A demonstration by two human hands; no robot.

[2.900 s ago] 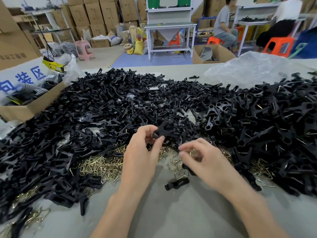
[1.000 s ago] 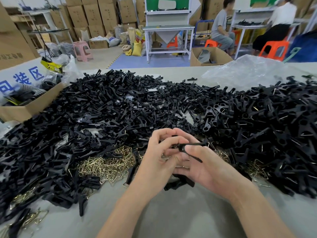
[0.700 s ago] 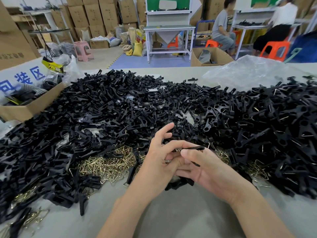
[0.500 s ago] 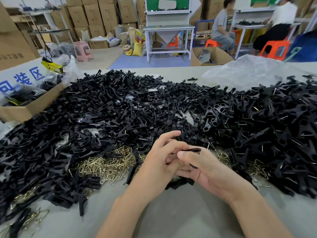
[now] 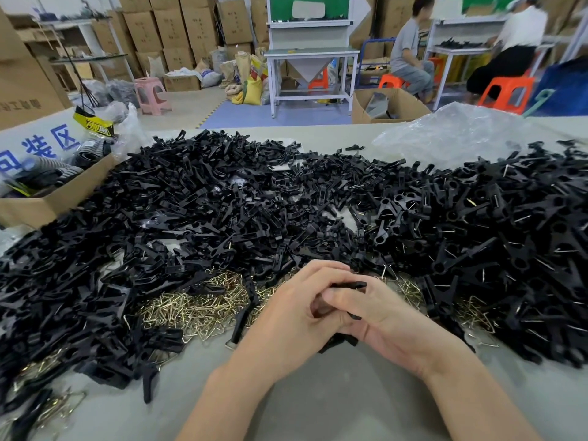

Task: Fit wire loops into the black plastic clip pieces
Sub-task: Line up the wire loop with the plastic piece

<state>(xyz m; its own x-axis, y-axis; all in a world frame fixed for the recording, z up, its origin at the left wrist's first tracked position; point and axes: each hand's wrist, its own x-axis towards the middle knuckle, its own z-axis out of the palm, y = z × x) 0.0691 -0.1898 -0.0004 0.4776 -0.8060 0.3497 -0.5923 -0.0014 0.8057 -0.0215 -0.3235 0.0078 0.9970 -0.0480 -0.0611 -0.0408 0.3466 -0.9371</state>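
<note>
Both hands are locked together low in the middle of my feed, just above the grey table (image 5: 318, 405). The left hand (image 5: 296, 310) curls its fingers over the right hand (image 5: 388, 319), and between them they clamp a black clip (image 5: 348, 285). Only its upper end pokes out past the knuckles. Is there a wire in it? I can't tell, the fingers cover that part. A dark piece shows under the palms, and I can't make out whether it's held or lying on the table. Just left of the hands there's a flat scatter of brass-coloured wire loops (image 5: 191, 310) on the tabletop, with more of them peeking out beside the right hand. Behind and around all this spreads the heap of clips (image 5: 222, 218), running from edge to edge. On the right side many pieces show thin metal ends sticking out. At the far left a cardboard box (image 5: 47, 206) sits against the heap, and a crumpled clear plastic bag (image 5: 451, 135) lies at the back right.
</note>
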